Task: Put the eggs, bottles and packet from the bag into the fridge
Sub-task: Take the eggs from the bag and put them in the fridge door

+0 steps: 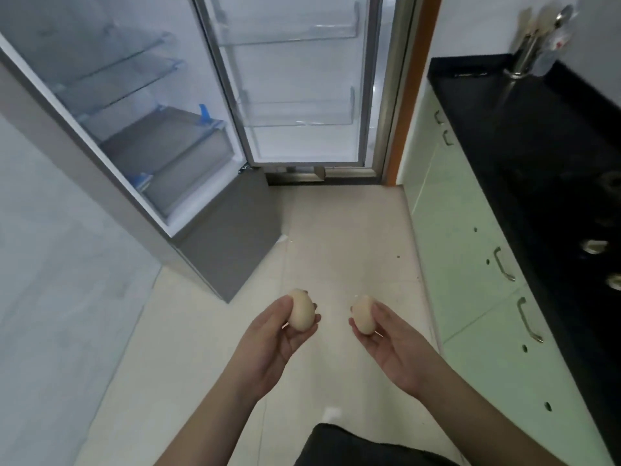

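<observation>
Two pale beige eggs, smooth, matte and unmarked, held side by side above the cream floor tiles (353, 230): left egg (301, 310) pinched upright between thumb and fingertips of the left hand (272, 344), right egg (364, 315) gripped likewise in the right hand (393, 351), slightly tilted, the two well apart from each other. Ahead to the left, fridge (141, 136) standing open with bare glass shelves and clear door racks, well apart from both eggs. Along the right, black countertop (537, 146) over pale green cabinets (470, 264).
</observation>
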The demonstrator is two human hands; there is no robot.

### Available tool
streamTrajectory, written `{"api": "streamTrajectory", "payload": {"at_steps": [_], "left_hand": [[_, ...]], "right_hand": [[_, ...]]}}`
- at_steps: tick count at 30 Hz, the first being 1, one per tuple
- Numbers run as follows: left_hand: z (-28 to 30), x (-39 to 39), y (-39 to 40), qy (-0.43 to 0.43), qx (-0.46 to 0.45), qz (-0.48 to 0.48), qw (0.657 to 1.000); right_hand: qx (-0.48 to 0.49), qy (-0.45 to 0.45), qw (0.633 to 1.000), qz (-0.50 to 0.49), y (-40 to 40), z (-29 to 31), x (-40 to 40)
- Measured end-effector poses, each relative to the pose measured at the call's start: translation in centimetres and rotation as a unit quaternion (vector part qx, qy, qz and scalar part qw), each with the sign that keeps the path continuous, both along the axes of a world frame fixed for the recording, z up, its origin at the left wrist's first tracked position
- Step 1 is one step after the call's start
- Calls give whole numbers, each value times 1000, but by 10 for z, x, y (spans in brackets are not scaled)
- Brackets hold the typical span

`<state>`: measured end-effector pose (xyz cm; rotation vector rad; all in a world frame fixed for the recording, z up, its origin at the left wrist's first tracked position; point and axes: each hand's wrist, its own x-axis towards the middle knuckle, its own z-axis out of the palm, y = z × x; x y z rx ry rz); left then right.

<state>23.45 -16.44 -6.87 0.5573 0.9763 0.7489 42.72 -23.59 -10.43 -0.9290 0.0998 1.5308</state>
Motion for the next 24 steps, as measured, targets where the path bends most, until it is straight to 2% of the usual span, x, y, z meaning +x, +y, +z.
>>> {"api": "streamTrajectory", "payload": {"at_steps": [7, 14, 24], "left_hand": [[0, -6, 64, -1, 17, 19, 1000], [-14, 38, 142, 16, 0, 21, 1000], [6, 83, 254, 18, 18, 77, 997]], "right_hand": [[9, -23, 999, 42, 68, 5, 7], [6, -22, 998, 55, 153, 0, 46], [14, -3, 998, 58, 273, 10, 124]]}}
